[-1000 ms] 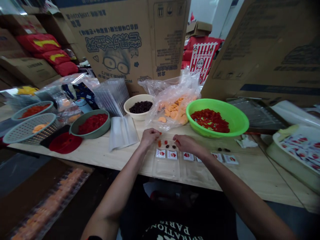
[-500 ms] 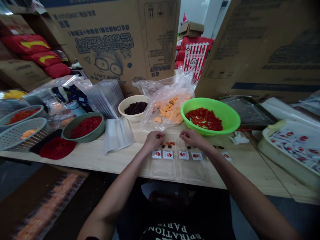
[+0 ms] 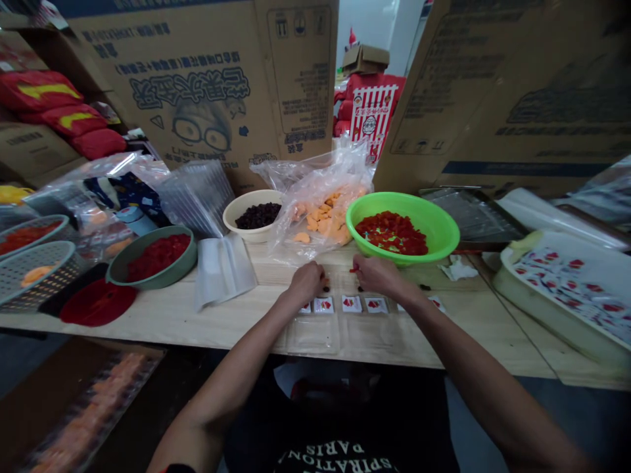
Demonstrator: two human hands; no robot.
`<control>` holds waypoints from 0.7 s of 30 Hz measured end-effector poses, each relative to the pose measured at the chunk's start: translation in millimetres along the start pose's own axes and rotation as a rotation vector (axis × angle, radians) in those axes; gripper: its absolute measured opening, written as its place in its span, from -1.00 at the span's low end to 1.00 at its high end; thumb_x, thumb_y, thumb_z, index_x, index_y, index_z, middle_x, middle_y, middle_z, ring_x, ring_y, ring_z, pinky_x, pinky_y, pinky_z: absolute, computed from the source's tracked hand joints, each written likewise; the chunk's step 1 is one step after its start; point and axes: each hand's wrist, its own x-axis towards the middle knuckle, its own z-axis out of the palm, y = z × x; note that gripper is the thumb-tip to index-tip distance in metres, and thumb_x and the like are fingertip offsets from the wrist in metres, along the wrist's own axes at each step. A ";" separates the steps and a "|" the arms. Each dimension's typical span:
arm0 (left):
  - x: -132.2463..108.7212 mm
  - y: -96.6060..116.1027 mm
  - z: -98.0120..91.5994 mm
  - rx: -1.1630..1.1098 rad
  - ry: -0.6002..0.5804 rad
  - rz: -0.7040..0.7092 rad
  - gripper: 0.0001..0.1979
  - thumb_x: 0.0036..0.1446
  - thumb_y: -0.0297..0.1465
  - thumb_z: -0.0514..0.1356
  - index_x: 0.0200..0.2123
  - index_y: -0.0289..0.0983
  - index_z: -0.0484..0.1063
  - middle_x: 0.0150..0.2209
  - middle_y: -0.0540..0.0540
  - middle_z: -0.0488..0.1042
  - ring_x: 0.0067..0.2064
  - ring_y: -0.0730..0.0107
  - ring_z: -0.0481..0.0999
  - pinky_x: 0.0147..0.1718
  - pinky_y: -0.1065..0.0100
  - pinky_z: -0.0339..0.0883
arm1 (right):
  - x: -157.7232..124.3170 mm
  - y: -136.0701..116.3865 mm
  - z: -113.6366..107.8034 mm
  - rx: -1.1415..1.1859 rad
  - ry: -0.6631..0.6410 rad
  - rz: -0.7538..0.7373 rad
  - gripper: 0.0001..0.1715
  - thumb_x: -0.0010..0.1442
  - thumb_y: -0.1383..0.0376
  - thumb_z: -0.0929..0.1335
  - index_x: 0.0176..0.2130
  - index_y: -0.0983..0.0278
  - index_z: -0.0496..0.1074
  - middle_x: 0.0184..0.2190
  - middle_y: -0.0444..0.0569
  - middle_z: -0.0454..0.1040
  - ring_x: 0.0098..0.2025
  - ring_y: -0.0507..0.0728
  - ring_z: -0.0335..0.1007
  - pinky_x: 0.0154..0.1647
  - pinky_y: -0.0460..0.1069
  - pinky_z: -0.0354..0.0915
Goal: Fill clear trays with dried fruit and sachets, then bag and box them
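My left hand [image 3: 306,282] rests curled on the wooden table [image 3: 162,315], fingers closed over small dark and red candies beside it. My right hand [image 3: 375,272] is pinched on a small red candy piece at its fingertips, just in front of the green bowl [image 3: 441,226] of red candies. Between and below my hands lie clear plastic trays [image 3: 315,332] with small white sachets [image 3: 351,303] bearing red marks in their compartments. A few dark candies lie loose on the wood to the right of my right hand.
A cream bowl of dark candies [image 3: 256,215], a plastic bag of orange candies [image 3: 320,213], a grey-green bowl of red candies [image 3: 155,256], a stack of clear trays [image 3: 197,194], baskets at left and a tub of sachets [image 3: 566,289] at right. Large cardboard boxes [image 3: 207,79] stand behind.
Both hands have stayed over the top of the trays, drawing closer together. The left hand now covers the loose candies seen earlier. The view has shifted slightly right.
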 end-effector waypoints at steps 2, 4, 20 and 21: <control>0.2 0.5 0.2 -0.024 0.036 -0.023 -0.75 0.17 -0.45 0.16 -0.13 -0.33 0.57 -0.14 -0.26 0.58 -0.10 0.15 0.56 -0.14 0.30 0.39 | -8.0 -0.2 3.4 -0.041 -0.037 -0.053 -0.65 0.25 0.35 0.25 0.01 0.32 0.42 -0.21 0.22 0.58 -0.18 0.30 0.54 -0.26 0.03 0.27; 2.6 2.2 0.0 -0.066 0.063 -0.036 -0.70 0.17 -0.46 0.15 -0.04 -0.33 0.54 -0.16 -0.22 0.60 -0.13 0.18 0.57 -0.15 0.31 0.40 | -14.9 -7.4 8.9 -0.071 -0.074 -0.106 -0.61 0.21 0.39 0.26 0.03 0.33 0.41 -0.23 0.22 0.59 -0.20 0.30 0.55 -0.27 0.03 0.26; 21.8 37.3 15.2 -0.114 0.040 0.224 -0.73 0.20 -0.50 0.12 -0.13 -0.28 0.60 -0.13 -0.16 0.53 -0.14 0.29 0.54 -0.13 0.37 0.38 | -23.3 53.9 28.5 1.214 0.009 0.219 -0.83 0.09 0.33 0.30 -0.26 0.30 0.43 -0.46 -0.09 0.49 -0.54 -0.01 0.25 -0.54 -0.13 0.14; 18.8 37.5 16.9 -0.091 0.025 0.228 -0.74 0.22 -0.47 0.12 -0.14 -0.25 0.61 -0.14 -0.14 0.52 -0.15 0.29 0.54 -0.15 0.36 0.38 | -21.0 51.1 29.8 1.069 0.032 0.170 -0.79 0.11 0.36 0.28 -0.24 0.31 0.46 -0.42 -0.06 0.52 -0.48 0.01 0.32 -0.47 -0.12 0.19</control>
